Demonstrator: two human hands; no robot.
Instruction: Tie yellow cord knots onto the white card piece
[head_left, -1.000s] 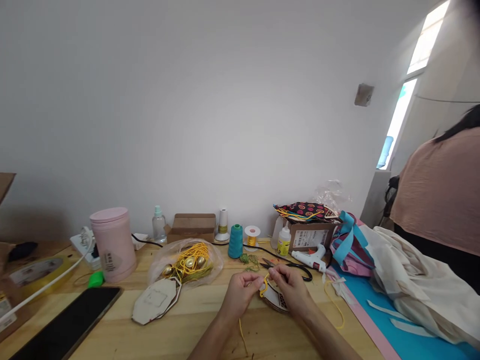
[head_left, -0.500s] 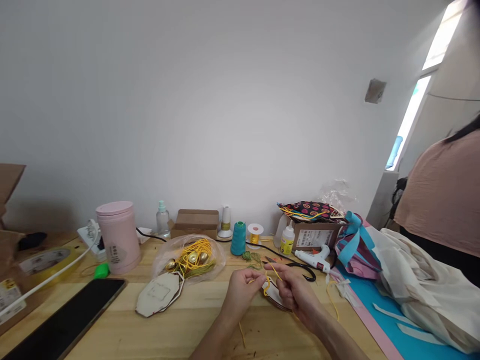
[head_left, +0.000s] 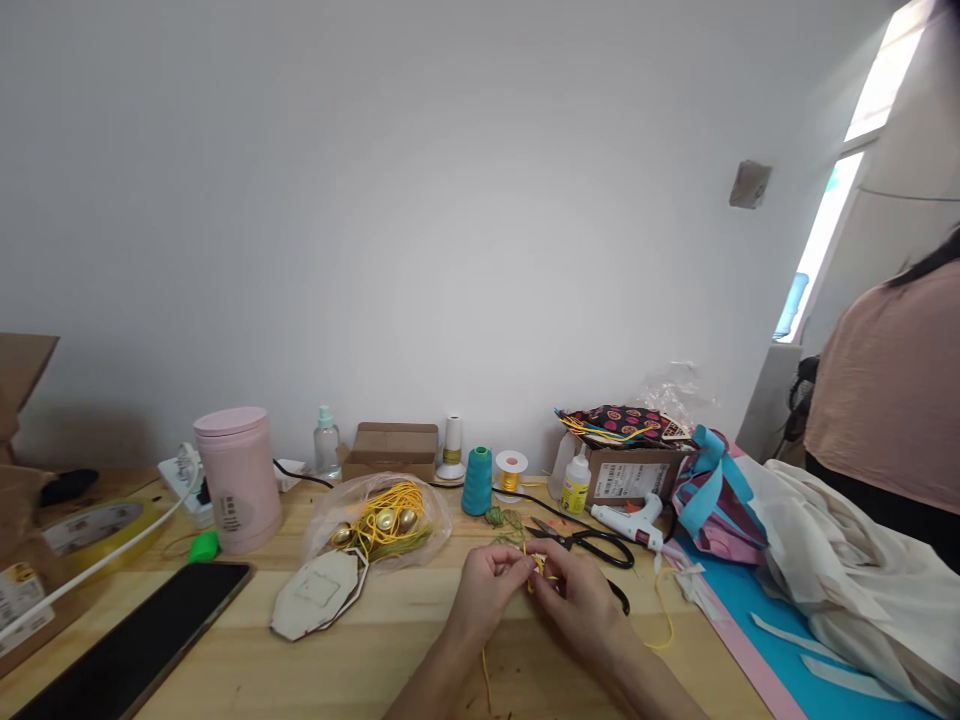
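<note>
With yellow cord (head_left: 538, 566) pinched in the fingertips of left hand (head_left: 486, 590) and right hand (head_left: 581, 597), just in front of the scissors (head_left: 568, 541), steady one side and draw slack out gently

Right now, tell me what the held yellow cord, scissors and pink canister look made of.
Yellow cord: matte textile fibre, probably; it curls limply. Scissors: thin grey blades suggest metal; smooth black handles, likely plastic. Pink canister: smooth, satiny; even colour suits plastic or painted metal.
</note>
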